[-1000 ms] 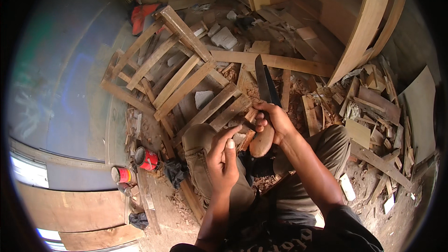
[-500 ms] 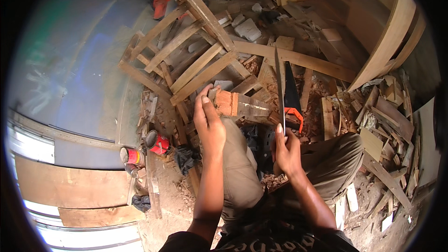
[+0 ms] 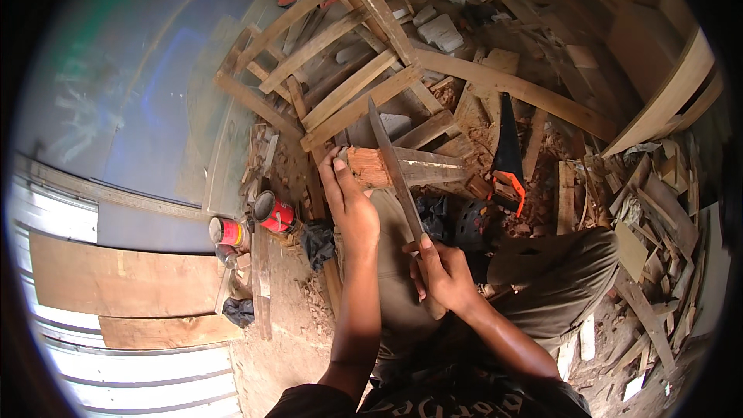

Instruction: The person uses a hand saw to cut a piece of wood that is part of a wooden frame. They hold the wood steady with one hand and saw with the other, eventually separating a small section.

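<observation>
My left hand (image 3: 352, 205) is closed round the near end of a squared wooden post (image 3: 433, 171), beside its freshly hewn reddish section (image 3: 367, 167). The post lies by my left knee and points off to the right. In my right hand (image 3: 445, 272) is a machete (image 3: 397, 174), gripped by its handle, with the thumb along the base of the blade. The long dark blade slants up and left across the post, at the edge of the reddish section. Whether the blade touches the wood I cannot tell.
A handsaw (image 3: 508, 147) with an orange handle stands among chips to the right. Beyond the post sits a nailed wooden frame (image 3: 360, 101). Two red cans (image 3: 274, 211) are at the left, near a black plastic bag (image 3: 317, 244). Scrap wood (image 3: 658, 209) heaps up at the right.
My right hand has swung left with the machete, from beside the post to across it. My left hand keeps its hold on the post. The whole view has shifted slightly.
</observation>
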Demonstrator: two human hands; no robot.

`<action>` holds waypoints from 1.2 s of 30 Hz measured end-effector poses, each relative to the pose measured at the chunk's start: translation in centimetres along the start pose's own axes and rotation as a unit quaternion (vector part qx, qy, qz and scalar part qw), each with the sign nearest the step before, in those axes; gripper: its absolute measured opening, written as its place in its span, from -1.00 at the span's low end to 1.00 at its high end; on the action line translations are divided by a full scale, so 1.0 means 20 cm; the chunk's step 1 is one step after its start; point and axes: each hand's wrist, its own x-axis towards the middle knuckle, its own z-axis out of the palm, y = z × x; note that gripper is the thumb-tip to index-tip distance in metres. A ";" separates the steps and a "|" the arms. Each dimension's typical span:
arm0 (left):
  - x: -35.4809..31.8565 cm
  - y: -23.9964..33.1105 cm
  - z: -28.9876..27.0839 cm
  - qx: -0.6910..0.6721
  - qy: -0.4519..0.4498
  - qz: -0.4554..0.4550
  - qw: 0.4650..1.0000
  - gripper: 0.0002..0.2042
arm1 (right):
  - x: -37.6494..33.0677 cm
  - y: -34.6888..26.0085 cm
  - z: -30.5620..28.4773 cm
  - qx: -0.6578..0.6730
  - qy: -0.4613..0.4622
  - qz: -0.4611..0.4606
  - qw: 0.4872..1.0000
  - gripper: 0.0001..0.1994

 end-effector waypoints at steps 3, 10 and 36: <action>0.01 -0.04 -0.05 0.035 -0.023 0.034 0.999 -0.57 | -0.02 0.00 0.03 -0.066 0.072 -0.063 0.993 -0.51; -0.10 -0.01 0.00 0.065 -0.033 0.062 0.995 -0.59 | -0.01 -0.01 0.08 -0.204 0.172 -0.074 0.961 -0.70; -0.16 0.04 0.06 0.053 -0.068 0.126 0.988 -0.64 | 0.02 0.02 0.03 -0.176 0.187 -0.101 0.961 -0.61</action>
